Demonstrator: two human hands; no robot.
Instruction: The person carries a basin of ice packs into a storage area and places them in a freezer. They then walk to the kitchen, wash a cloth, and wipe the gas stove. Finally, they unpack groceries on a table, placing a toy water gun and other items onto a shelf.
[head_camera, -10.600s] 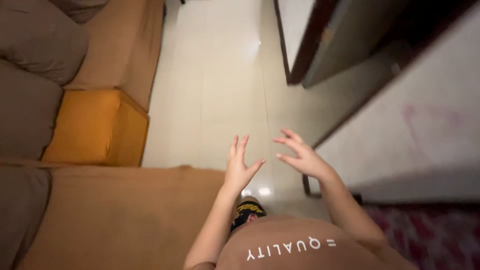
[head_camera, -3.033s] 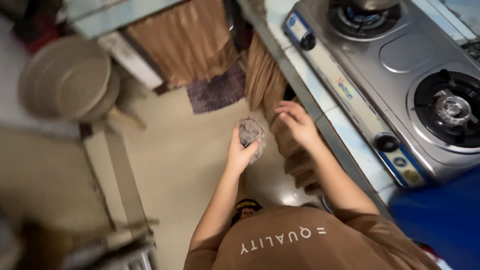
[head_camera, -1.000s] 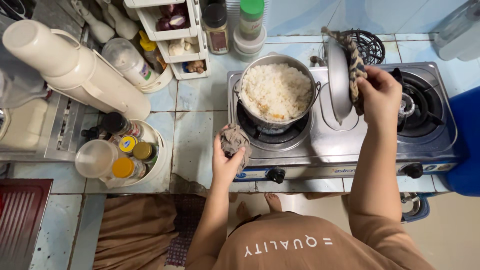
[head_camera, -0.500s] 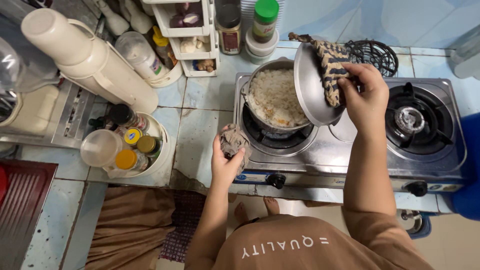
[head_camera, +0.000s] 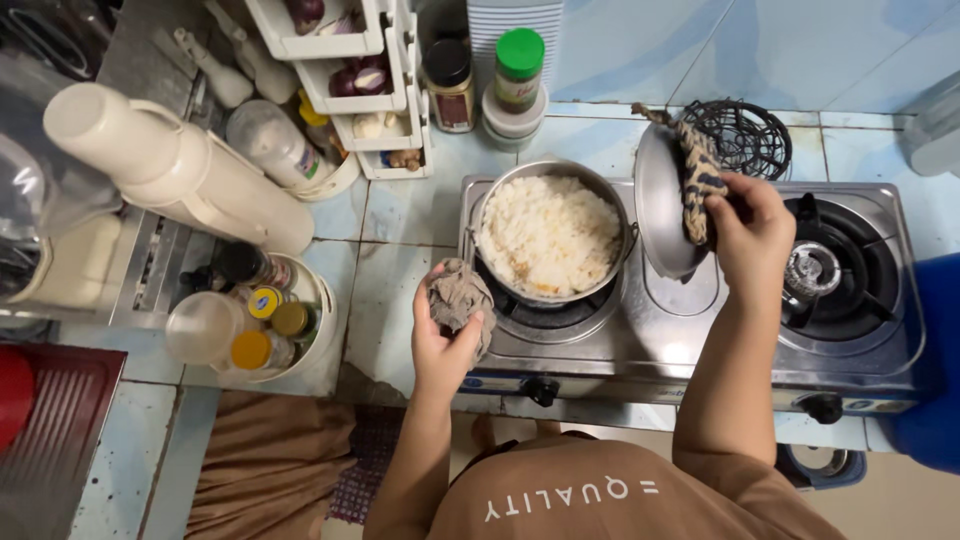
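Observation:
A metal pot (head_camera: 490, 215) full of cooked white rice (head_camera: 548, 234) sits on the left burner of a two-burner gas stove (head_camera: 690, 340). My left hand (head_camera: 442, 345) grips a crumpled grey cloth (head_camera: 458, 297) just left of the pot's rim. My right hand (head_camera: 748, 240) holds the pot's metal lid (head_camera: 660, 215) through a woven potholder (head_camera: 700, 180), tilted on edge to the right of the pot, above the stove's middle.
The right burner (head_camera: 835, 275) is bare. A black wire trivet (head_camera: 745, 135) lies behind it. Jars (head_camera: 518, 70), a white rack (head_camera: 345, 50), a large cream thermos (head_camera: 180, 165) and a tub of small containers (head_camera: 255, 325) crowd the tiled counter at left.
The lid has swung off the pot to its right side, uncovering all the rice. My left hand with the cloth stays beside the pot.

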